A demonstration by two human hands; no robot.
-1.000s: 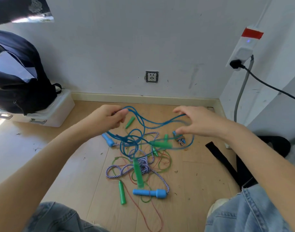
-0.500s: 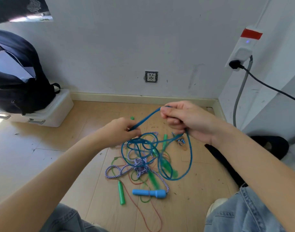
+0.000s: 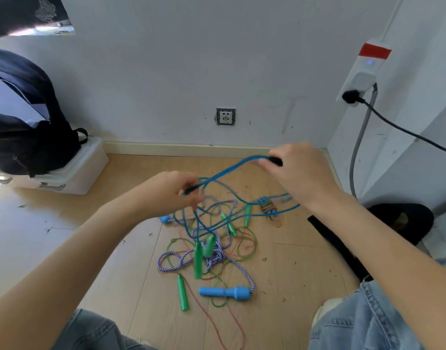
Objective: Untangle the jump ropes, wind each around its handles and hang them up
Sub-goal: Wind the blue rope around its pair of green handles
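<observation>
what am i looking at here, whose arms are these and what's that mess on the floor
A camera worn on a person's head looks down at their own two bare arms; no machine is involved. The left hand and the right hand each hold part of a blue rope, lifting it between them. Below, on the wooden floor, lies a tangle of jump ropes: a striped rope, a blue handle and green handles. A dark backpack sits on a white box at the left.
</observation>
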